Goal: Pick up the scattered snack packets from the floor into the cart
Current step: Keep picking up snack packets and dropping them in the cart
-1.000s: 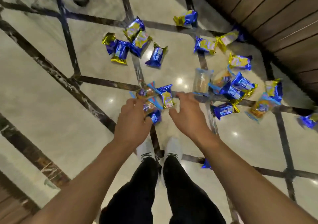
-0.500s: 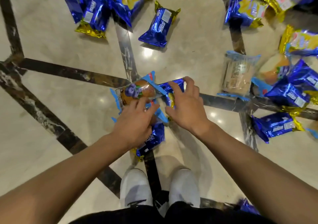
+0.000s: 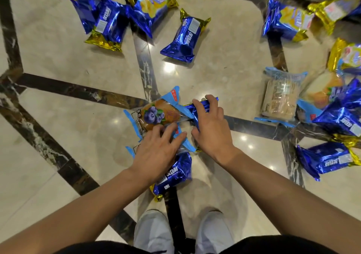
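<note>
Nearest, at six o'clock, two pale shoes [image 3: 154, 232] stand on the floor [image 3: 58, 128]. Just beyond, the left hand [image 3: 156, 152] lies over a small heap: a blue foil packet [image 3: 173, 173] under the wrist, fingers spread flat across the blueberry packet [image 3: 158, 113], a wide grip closed on nothing. The right hand [image 3: 211, 130] curls over a second blue packet [image 3: 197, 107], gripping it. Best bet: sweep both hands inward and bunch the heap before lifting, since foil looks slippery. Farther out, another blue packet [image 3: 185, 37] at twelve, a clear packet [image 3: 281, 97] at two. Glossy marble, dark inlay; no cart in view.
</note>
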`<control>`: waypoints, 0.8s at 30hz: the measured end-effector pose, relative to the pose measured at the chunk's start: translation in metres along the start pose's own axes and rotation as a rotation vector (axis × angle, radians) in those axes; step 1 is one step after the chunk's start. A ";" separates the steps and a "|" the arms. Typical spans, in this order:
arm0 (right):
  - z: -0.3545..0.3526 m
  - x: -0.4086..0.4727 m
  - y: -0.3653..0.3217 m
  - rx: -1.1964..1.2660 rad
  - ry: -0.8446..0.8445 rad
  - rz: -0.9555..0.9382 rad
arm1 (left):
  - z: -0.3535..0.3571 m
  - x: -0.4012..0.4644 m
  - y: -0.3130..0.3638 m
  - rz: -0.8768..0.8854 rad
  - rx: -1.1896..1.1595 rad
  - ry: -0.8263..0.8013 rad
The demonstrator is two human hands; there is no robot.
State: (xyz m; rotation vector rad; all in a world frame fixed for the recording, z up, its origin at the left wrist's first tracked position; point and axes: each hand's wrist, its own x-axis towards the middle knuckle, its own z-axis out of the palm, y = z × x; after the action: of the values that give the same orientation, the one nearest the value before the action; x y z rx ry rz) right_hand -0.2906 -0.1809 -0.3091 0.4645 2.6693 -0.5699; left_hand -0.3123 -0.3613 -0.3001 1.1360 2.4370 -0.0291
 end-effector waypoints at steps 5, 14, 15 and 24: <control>-0.013 -0.004 0.004 0.035 -0.001 0.006 | -0.005 0.002 -0.005 0.007 -0.118 0.059; -0.131 -0.067 -0.026 0.105 -0.020 0.043 | -0.120 -0.048 0.010 -0.125 -0.325 0.160; -0.153 -0.081 -0.037 0.103 -0.018 0.040 | -0.147 -0.061 0.014 -0.154 -0.337 0.163; -0.387 -0.227 -0.166 0.256 0.068 -0.014 | -0.433 -0.195 0.060 -0.288 -0.368 0.310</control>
State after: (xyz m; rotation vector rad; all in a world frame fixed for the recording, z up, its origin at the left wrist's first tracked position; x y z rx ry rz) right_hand -0.2664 -0.2063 0.1683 0.5446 2.6759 -0.9217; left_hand -0.3269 -0.3747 0.1783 0.6625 2.7050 0.5193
